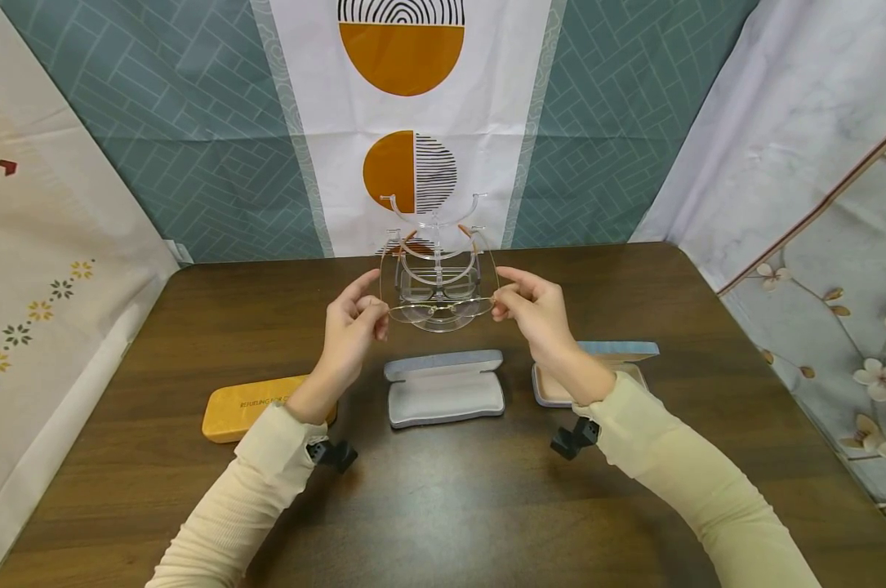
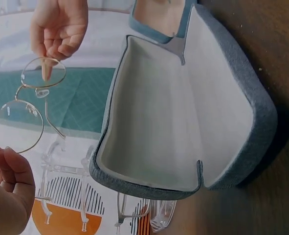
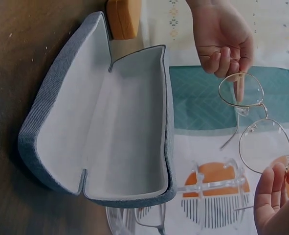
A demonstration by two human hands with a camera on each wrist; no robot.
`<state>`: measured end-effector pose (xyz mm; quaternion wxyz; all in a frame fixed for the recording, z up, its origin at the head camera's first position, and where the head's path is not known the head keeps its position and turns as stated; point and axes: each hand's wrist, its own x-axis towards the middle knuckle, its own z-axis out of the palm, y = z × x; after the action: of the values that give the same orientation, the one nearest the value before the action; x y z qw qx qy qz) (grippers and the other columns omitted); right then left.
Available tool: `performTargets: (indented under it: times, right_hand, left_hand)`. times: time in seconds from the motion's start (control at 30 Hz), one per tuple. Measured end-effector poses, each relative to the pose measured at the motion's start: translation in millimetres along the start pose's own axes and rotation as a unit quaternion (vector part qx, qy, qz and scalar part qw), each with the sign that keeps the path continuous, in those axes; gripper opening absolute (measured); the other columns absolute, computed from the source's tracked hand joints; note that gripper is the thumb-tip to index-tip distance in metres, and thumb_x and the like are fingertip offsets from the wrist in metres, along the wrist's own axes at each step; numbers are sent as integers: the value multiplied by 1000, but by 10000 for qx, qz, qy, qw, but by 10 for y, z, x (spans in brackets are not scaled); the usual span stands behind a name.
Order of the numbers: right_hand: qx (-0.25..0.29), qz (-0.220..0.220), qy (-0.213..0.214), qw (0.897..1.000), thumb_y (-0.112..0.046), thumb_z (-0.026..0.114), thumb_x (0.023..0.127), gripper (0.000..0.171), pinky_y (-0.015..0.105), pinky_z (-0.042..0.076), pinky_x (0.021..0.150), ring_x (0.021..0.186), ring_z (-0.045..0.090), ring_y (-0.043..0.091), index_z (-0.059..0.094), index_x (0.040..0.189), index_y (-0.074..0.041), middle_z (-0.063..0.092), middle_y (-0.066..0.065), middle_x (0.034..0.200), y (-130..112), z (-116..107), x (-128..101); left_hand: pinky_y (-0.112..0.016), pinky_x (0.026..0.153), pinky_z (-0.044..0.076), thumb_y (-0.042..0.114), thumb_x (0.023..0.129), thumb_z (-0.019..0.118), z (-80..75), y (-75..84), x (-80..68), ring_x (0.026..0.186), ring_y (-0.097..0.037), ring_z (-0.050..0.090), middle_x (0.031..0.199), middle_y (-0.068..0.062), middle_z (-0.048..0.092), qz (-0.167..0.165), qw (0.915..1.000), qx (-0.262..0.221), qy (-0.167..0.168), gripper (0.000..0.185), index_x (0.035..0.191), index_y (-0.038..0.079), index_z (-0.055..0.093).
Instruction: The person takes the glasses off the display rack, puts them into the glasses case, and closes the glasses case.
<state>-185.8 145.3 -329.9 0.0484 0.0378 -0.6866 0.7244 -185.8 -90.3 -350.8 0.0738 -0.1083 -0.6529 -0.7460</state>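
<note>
Both my hands pinch the glasses [image 1: 440, 309] above the open grey case [image 1: 445, 390]: left hand [image 1: 352, 327] and right hand [image 1: 534, 309] at opposite ends, near the table's far edge.

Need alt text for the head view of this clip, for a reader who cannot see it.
Two hands, left hand and right hand, hold thin gold-rimmed glasses by their ends above a dark wooden table, before a clear acrylic stand. Below lie an open grey case, an orange case and another open case.
</note>
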Motion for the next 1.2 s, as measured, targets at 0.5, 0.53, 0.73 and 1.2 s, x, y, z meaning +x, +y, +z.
performTargets:
  times: [0.5, 0.53, 0.73, 1.2]
  right_hand:
    - [37, -99, -93, 9999, 8, 50, 82, 40, 22, 51, 61, 57, 58, 9, 52, 122, 7, 61, -2, 70, -12, -48, -139]
    - [44, -92, -87, 9999, 9, 50, 82, 40, 22, 51, 61, 57, 57, 9, 52, 121, 7, 61, -2, 70, -8, -50, -147]
    - [199, -42, -56, 9998, 10, 50, 82, 39, 22, 51, 59, 56, 56, 9, 52, 121, 9, 61, -2, 69, 5, -59, -210]
    - [545, -100, -32, 9985, 13, 51, 81, 39, 22, 51, 56, 54, 56, 9, 52, 119, 12, 62, -2, 67, 58, -74, -335]
  left_hand:
    - [-20, 45, 39, -13, 83, 44, 23, 75, -142, 46, -11, 41, 58, 2, 50, -155, 9996, -224, -52, 52, 133, -2, 39]
    - [-20, 45, 39, -13, 83, 44, 25, 78, -152, 47, -11, 41, 58, 2, 50, -156, 9996, -227, -65, 52, 133, -2, 38]
    - [-21, 45, 39, -13, 83, 45, 25, 88, -221, 48, -11, 41, 58, 2, 51, -246, 9994, -212, -113, 53, 134, -1, 38]
    - [-21, 48, 41, -13, 84, 43, 13, 101, -362, 48, -12, 42, 59, 1, 51, -287, 9992, -144, -242, 52, 134, -3, 36]
